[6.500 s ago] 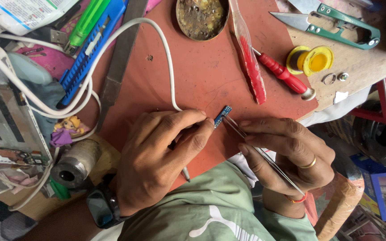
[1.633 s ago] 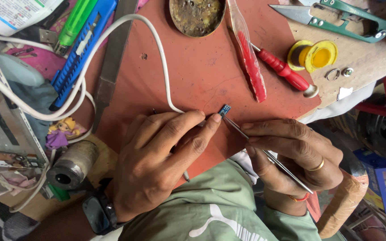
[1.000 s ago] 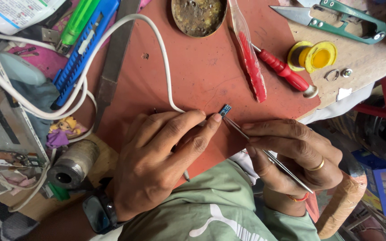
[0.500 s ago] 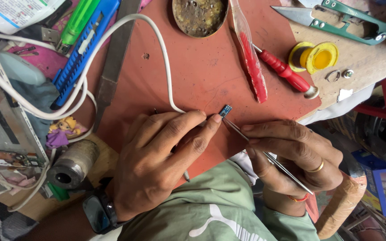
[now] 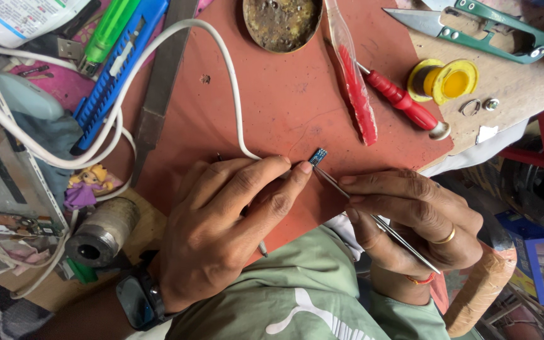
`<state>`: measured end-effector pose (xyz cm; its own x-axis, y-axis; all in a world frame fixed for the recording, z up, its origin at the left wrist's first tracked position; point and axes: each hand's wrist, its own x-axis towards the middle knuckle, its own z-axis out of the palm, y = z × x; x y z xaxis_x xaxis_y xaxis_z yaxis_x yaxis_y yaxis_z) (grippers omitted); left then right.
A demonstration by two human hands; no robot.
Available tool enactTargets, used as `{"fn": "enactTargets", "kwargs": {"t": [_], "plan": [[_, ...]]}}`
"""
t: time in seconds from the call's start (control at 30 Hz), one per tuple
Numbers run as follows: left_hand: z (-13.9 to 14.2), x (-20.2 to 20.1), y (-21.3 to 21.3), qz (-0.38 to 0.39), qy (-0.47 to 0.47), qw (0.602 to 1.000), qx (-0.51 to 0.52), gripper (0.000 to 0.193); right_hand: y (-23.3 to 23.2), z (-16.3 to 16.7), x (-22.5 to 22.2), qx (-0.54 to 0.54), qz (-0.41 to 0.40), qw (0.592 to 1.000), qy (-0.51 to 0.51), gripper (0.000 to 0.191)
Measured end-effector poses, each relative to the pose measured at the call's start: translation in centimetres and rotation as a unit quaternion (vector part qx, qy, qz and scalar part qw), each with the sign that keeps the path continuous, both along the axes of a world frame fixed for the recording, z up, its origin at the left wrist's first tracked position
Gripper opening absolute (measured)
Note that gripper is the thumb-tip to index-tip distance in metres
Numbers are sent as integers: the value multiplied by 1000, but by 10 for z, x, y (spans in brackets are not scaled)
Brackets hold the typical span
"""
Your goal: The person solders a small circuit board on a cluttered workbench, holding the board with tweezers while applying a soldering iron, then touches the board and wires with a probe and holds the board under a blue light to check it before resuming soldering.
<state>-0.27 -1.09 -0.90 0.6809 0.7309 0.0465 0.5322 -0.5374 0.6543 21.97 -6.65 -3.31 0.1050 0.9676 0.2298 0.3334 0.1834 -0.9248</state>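
My right hand (image 5: 413, 217) grips thin metal tweezers (image 5: 373, 217) whose tips pinch a tiny blue circuit board (image 5: 317, 156) over the red-brown mat (image 5: 284, 107). My left hand (image 5: 228, 226) is curled around a pen-like tool, mostly hidden under the fingers, with a white cord (image 5: 225, 69) leading away from it. The left fingertips lie right beside the small board. A dark watch (image 5: 138, 297) sits on the left wrist and a gold ring (image 5: 445, 237) is on the right hand.
On the mat lie a round tin of brown flux (image 5: 281, 22), a red brush in a clear sleeve (image 5: 355, 88) and a red screwdriver (image 5: 404, 106). A yellow solder spool (image 5: 443, 80), green snips (image 5: 480, 34), a blue utility knife (image 5: 118, 69) and a metal cylinder (image 5: 99, 232) surround it.
Almost nothing has moved. Both hands hold the same pose, with the tweezers still pinching the tiny blue board at the left fingertips.
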Motion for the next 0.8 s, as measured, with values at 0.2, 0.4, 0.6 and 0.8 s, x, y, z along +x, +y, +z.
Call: {"fn": "enactTargets", "kwargs": {"t": [0.2,0.4,0.6,0.8], "plan": [[0,1,-1,5,0,1000,-1,50,-1,-3,2,12,5,1000,-1,15],[0,0,-1,5,0,1000,-3,49,-3,-9,5,26,-5,1000,-16,15],[0,0,0,4,-1,1000,-2,50,-5,-8,4,19,-19,1000,-16,15],[0,0,-1,6,-2,1000,2,49,-5,-7,1,15,-31,999,-14,15]]}}
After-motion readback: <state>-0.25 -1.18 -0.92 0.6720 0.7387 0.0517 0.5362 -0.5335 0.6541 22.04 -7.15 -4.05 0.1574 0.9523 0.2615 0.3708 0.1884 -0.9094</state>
